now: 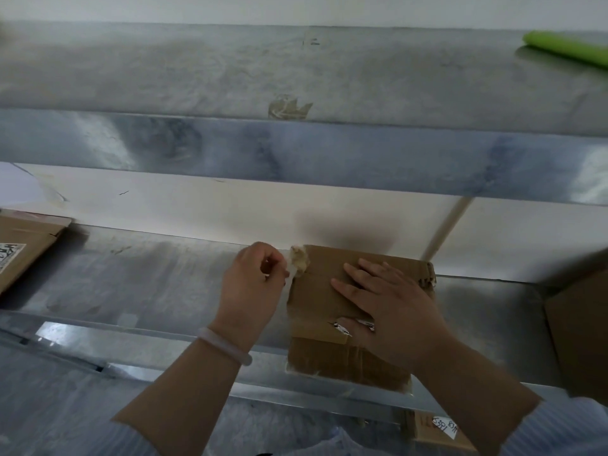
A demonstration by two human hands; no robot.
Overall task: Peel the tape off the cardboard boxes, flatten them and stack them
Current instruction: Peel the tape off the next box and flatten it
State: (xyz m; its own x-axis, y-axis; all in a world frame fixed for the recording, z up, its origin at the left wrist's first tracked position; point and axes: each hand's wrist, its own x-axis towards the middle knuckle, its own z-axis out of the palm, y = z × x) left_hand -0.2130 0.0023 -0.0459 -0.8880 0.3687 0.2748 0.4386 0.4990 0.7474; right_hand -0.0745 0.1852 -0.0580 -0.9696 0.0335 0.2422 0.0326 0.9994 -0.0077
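Note:
A small brown cardboard box (316, 297) sits on the steel table (148, 284) near its front edge. My right hand (391, 301) lies flat on the box top with fingers spread, pressing it down. My left hand (253, 284) is just left of the box and pinches a strip of clear tape (297, 263), crumpled at its end, which still hangs from the box's far left corner. A white bangle is on my left wrist.
Another cardboard box (23, 248) with a label lies at the left edge, and a bigger box (579, 324) stands at the right. A steel shelf (296, 153) runs overhead with a green roll (566, 47) on it. More cardboard (434, 429) lies below the table.

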